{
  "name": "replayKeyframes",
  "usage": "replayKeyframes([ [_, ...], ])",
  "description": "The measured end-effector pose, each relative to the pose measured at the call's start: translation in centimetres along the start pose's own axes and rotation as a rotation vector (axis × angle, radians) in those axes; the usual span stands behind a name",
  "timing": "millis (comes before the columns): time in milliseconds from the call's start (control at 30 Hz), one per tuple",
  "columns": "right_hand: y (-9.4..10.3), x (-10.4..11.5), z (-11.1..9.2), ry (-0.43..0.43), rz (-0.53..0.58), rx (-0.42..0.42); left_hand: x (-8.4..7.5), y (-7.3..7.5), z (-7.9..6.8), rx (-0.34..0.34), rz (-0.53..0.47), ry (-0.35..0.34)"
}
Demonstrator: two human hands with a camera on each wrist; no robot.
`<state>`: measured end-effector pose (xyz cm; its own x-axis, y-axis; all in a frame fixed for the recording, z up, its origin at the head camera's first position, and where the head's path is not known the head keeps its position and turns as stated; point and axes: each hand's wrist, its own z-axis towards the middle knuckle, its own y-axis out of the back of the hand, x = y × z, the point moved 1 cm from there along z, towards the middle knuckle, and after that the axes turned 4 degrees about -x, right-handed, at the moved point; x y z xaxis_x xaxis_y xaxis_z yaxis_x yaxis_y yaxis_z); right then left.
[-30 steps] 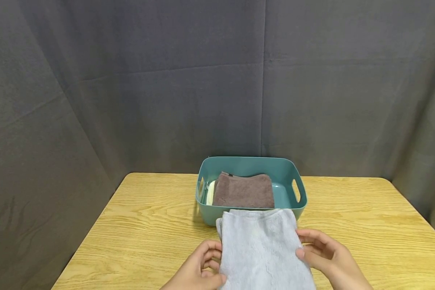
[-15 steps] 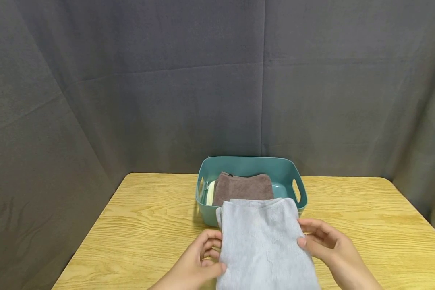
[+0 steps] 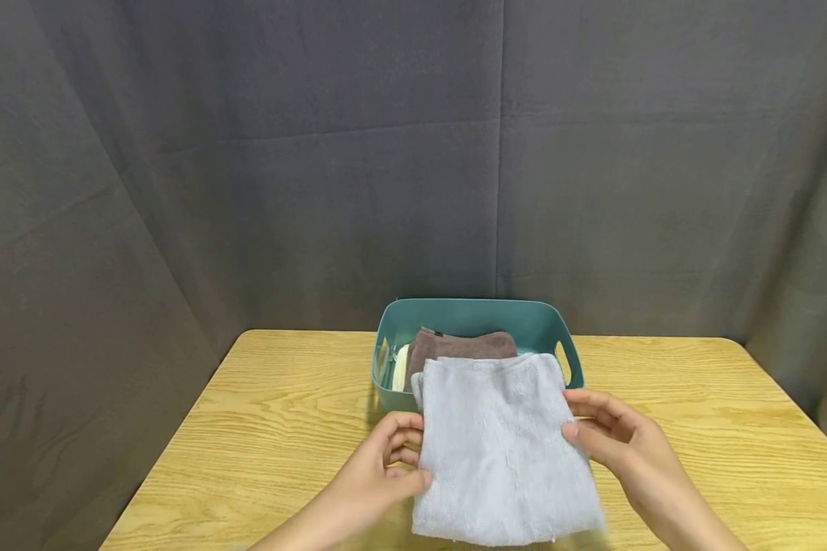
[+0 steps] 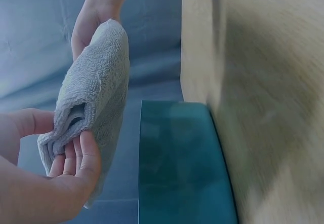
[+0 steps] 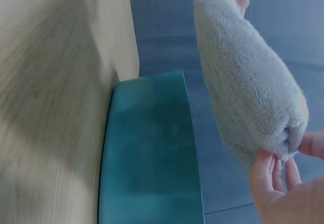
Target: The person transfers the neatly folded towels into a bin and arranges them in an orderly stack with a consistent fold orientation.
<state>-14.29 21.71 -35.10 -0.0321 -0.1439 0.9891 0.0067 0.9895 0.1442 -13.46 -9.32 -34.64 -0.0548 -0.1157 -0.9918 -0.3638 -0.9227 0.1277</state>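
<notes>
A folded light grey towel (image 3: 503,451) hangs between my two hands, lifted off the table. My left hand (image 3: 379,467) pinches its left edge, thumb on top and fingers beneath; the left wrist view shows the folded layers of the towel (image 4: 93,87) between thumb and fingers. On the opposite edge, my right hand (image 3: 620,444) pinches the towel (image 5: 248,77) the same way. The towel's far end overlaps the front of a teal basket (image 3: 469,308) in the head view. Inside the basket lie a folded brown towel (image 3: 465,348) and a pale yellow cloth (image 3: 400,369), both partly hidden.
The basket stands near the back of a wood-grain table (image 3: 269,428), with handle cutouts at both ends. Grey curtains (image 3: 358,191) hang behind the table and along its sides.
Both hands have moved forward with the grey towel, from in front of the basket to over its front rim. The towel now covers more of the brown towel; the basket has stayed put.
</notes>
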Motion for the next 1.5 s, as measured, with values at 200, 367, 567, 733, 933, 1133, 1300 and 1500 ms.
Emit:
replayKeyframes([
  [200,0.0,0.6,1.1,0.008,0.022,-0.021,-0.3,0.4,1.4,-0.012,0.000,-0.002],
  [367,-0.1,1.0,2.0,0.026,0.042,-0.030,-0.5,0.7,2.3,-0.036,0.007,-0.014],
  [567,0.0,1.6,2.9,0.036,0.082,-0.027,-0.7,0.6,3.0,-0.059,0.016,-0.024],
  [733,0.0,1.9,3.5,0.052,0.078,-0.026,-1.0,0.8,3.7,-0.067,0.025,-0.026],
  [933,-0.1,2.5,4.2,0.075,0.043,-0.030,-1.0,1.2,4.8,-0.070,0.009,-0.031],
  [1133,-0.4,3.0,5.2,0.082,0.022,-0.032,-1.0,1.6,5.7,-0.088,0.008,-0.029],
  [1300,-0.5,3.0,5.9,0.067,0.000,-0.043,-1.0,1.7,6.2,-0.091,0.006,-0.026],
  [1500,-0.6,3.3,6.8,0.069,-0.038,-0.064,-1.2,1.9,7.0,-0.100,0.018,-0.030],
])
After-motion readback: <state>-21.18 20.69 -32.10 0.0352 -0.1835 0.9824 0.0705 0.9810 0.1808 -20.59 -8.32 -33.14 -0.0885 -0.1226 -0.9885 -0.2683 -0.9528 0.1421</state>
